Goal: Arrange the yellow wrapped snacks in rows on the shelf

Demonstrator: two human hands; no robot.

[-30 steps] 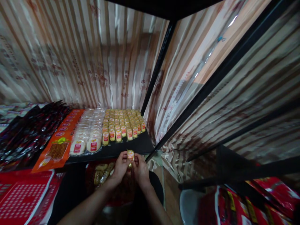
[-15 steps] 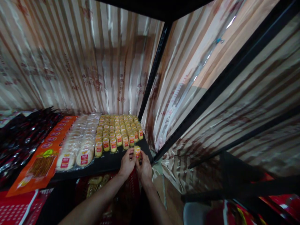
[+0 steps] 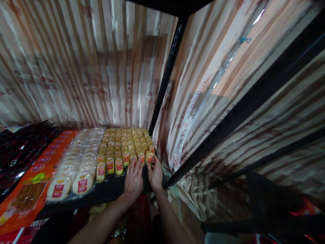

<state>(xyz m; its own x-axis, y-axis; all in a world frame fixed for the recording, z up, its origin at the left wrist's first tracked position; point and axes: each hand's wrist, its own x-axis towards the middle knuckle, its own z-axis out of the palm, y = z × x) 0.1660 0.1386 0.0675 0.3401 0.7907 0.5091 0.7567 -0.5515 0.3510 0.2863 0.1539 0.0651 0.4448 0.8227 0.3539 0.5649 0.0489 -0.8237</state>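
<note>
Small yellow snack packs with red labels [image 3: 122,144] stand in rows at the right end of a black shelf [image 3: 106,190]. My right hand [image 3: 155,174] is at the right end of the front row, its fingers pinched on the last small yellow pack [image 3: 149,157], which stands on the shelf. Beside it, my left hand [image 3: 133,179] lies with fingers stretched out, the tips touching the front-row packs next to that one. It holds nothing.
Round pale cakes in clear wrap [image 3: 76,166] lie left of the yellow packs, then orange packets [image 3: 33,174] and dark packets [image 3: 15,152]. A black upright post [image 3: 165,76] stands at the shelf corner. Striped shiny curtain [image 3: 76,67] hangs behind. Red packets [image 3: 138,211] sit below.
Both hands rose from below the shelf edge to the front row, carrying one yellow pack. It now stands at the right end of that row, and my left hand has opened.
</note>
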